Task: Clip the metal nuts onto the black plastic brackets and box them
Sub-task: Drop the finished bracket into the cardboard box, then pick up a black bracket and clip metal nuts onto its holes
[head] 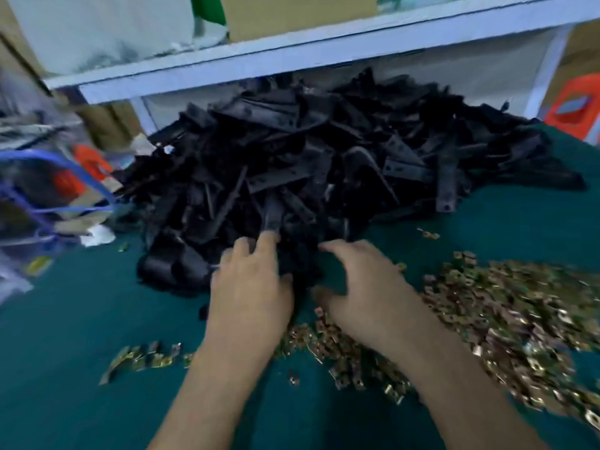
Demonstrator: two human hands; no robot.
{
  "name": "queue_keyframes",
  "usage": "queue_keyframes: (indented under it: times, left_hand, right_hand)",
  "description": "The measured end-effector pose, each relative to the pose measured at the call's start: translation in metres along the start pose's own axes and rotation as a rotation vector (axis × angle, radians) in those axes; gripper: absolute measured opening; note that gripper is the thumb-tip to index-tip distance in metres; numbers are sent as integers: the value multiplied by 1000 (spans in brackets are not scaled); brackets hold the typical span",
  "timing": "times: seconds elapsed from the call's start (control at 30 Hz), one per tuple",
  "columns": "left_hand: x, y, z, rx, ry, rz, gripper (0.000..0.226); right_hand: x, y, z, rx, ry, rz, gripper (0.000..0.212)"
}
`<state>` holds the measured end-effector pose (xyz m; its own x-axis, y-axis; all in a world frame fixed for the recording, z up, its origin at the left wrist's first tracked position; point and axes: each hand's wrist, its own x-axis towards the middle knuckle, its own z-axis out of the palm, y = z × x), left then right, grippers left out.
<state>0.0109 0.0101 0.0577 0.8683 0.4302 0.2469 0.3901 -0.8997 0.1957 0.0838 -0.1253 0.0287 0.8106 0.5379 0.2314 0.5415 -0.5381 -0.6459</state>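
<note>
A big heap of black plastic brackets (324,164) fills the middle of the green table (65,336). Gold-coloured metal nuts (506,319) lie spread over the right side, and a few more nuts (143,357) sit at the lower left. My left hand (250,287) reaches into the near edge of the heap, fingertips on a bracket; the blur hides whether it holds anything. My right hand (363,287) hovers beside it at the heap's edge with fingers spread and arched, nothing visible in it.
A white shelf frame (292,50) runs behind the heap with a cardboard box (298,11) on it. A blue wire basket (48,190) and clutter stand at the left edge. An orange crate (574,108) sits at the far right.
</note>
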Motion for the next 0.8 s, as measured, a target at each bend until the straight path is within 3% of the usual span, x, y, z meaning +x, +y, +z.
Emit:
queue_keyframes:
  times: [0.07, 0.13, 0.17, 0.27, 0.37, 0.47, 0.6, 0.8]
  left_hand:
    - [-8, -40, 15, 221, -128, -155, 49]
    - [5, -44, 33, 165, -121, -99, 51]
    - [9, -41, 38, 181, -165, -80, 52]
    - [11, -60, 48, 59, -70, -73, 56]
    - [20, -60, 44, -34, 30, -35, 41]
    - [30, -59, 39, -139, 179, 60, 29]
    - [54, -53, 28, -294, 263, 159, 27]
    - [69, -31, 28, -272, 244, 290, 13]
  right_hand:
    - [31, -13, 34, -67, -196, -26, 63]
    - [48, -15, 57, -122, -197, -17, 64]
    - [52, -10, 61, -113, -157, 3, 63]
    - [56, 5, 67, -34, -32, -20, 42]
    - [57, 15, 62, 22, 73, -73, 23]
    - [60, 13, 47, 86, 299, -129, 5]
    - [61, 15, 31, 479, 434, -95, 13]
    - [62, 16, 16, 737, 648, -60, 10]
